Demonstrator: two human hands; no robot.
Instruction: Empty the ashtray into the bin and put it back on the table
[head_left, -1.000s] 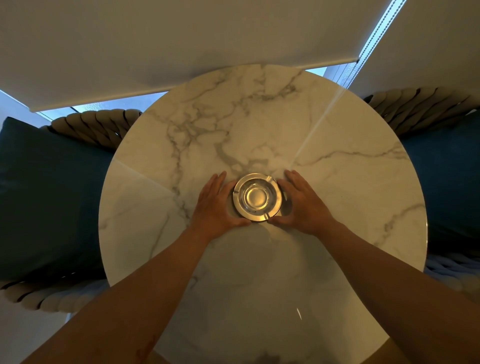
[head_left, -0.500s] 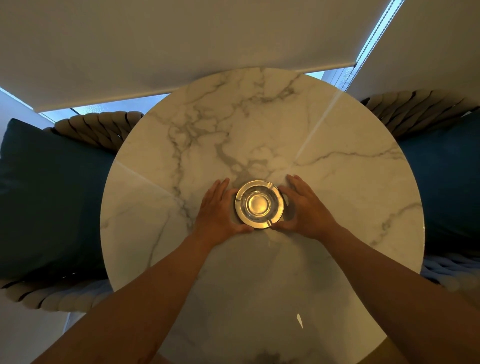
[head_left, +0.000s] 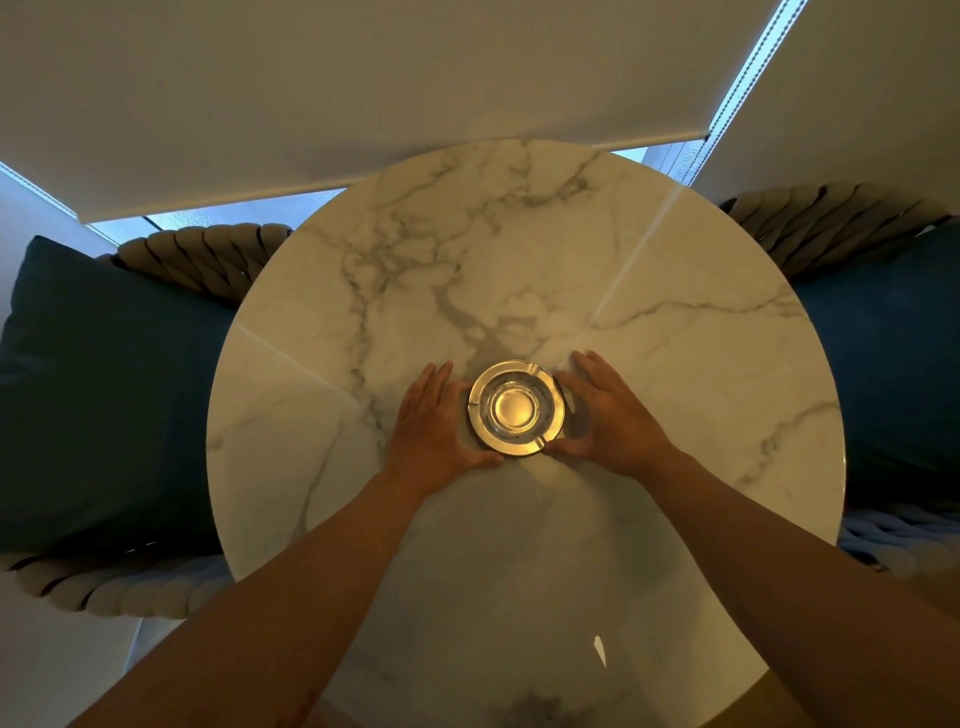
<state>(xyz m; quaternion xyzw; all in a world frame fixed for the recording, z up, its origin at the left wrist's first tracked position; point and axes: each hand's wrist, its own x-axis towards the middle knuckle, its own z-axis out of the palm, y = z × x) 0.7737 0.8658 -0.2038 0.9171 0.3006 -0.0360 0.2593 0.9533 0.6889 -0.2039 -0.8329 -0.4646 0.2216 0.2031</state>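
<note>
A round glass ashtray (head_left: 517, 409) with a metal rim sits near the middle of the round white marble table (head_left: 675, 364). Its bowl looks empty. My left hand (head_left: 436, 426) cups its left side, fingers stretched flat on the marble and thumb curled under the near edge. My right hand (head_left: 610, 415) cups the right side the same way, thumb touching the rim at the front. Both hands touch the ashtray, which rests on the tabletop. No bin is in view.
A chair with a dark teal cushion (head_left: 104, 395) and a rope-woven frame (head_left: 208, 254) stands left of the table. A matching chair (head_left: 893, 353) stands on the right. A lowered roller blind (head_left: 363, 93) hangs behind the table's far edge.
The whole scene has slid slightly down in the view. Both hands stay around the ashtray, which keeps its place on the table.
</note>
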